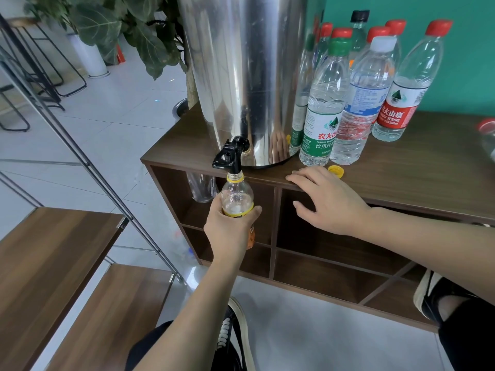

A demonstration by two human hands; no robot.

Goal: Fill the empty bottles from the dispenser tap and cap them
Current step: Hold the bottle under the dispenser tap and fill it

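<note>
A steel dispenser urn (241, 76) stands on the wooden worktop (401, 178), capped bottles (348, 103) crowded beside it. The left hand (227, 231) has its grip wrapped round an uncapped yellow-banded bottle (237, 196), mouth right under the black tap (227, 159). The right hand (324, 199) rests flat and relaxed on the worktop edge, beside the yellow cap (336, 171). Best keep the neck upright and centred under the spout.

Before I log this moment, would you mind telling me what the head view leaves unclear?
- Lower part of the orange-labelled bottle: hidden by the left hand.
- Whether water flows from the tap: too fine to tell.
- Dispenser top: cut off by the upper edge.
- Rear bottles: hidden behind the front ones.
</note>
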